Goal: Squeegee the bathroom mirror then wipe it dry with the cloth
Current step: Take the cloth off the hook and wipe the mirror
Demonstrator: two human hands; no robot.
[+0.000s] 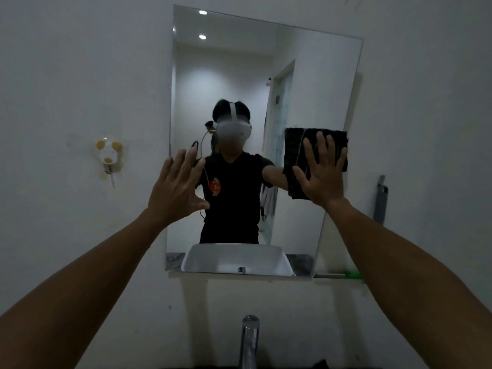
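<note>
The frameless bathroom mirror (239, 75) hangs on the white wall straight ahead. A dark folded cloth (295, 150) lies flat against the glass near its right edge. My right hand (323, 174) presses on the cloth with the fingers spread. My left hand (177, 190) is raised with its fingers apart, holding nothing, at the mirror's left edge; whether it touches the glass I cannot tell. A grey squeegee (381, 199) hangs on the wall to the right of the mirror.
A chrome tap (249, 339) rises at the bottom centre. A narrow shelf (338, 276) with a green item sits below the mirror's right corner. A dog-shaped holder (108, 153) is stuck to the wall on the left. The basin shows only as a reflection.
</note>
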